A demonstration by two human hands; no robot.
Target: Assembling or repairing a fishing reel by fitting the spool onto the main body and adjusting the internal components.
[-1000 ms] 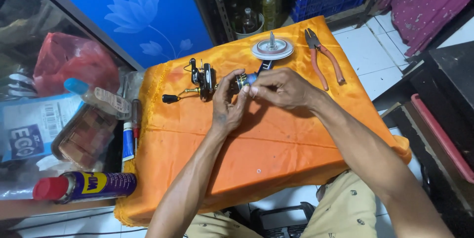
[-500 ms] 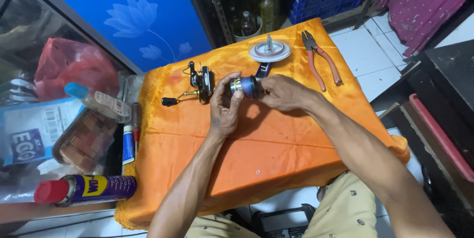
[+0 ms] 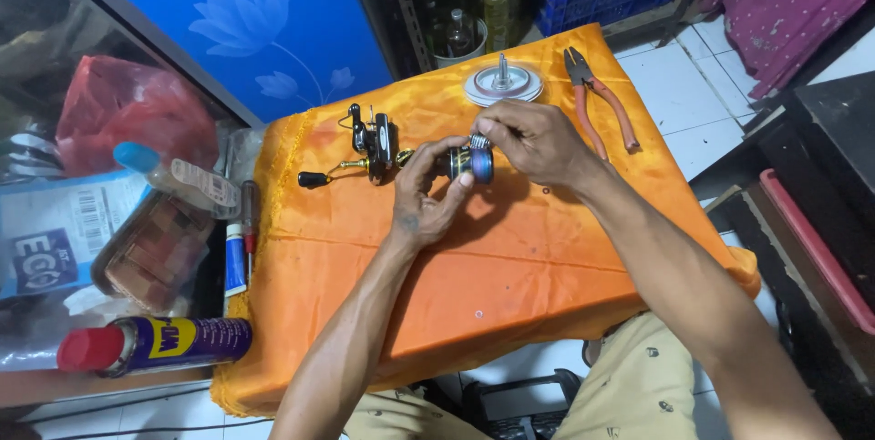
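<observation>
Over the middle of the orange cloth (image 3: 510,248), seen from your head camera, your left hand (image 3: 428,198) cradles the small metal spool (image 3: 469,164) from the near side while your right hand (image 3: 533,134) pinches its top, fingers closed narrow on the rim. You look to be mid-way through fitting or turning a part on it, with the reel body (image 3: 374,144) just left, the disc (image 3: 503,84) beyond and the pliers (image 3: 602,107) far right. Your next move likely calls for a steady left grip and a fine right-hand twist.
</observation>
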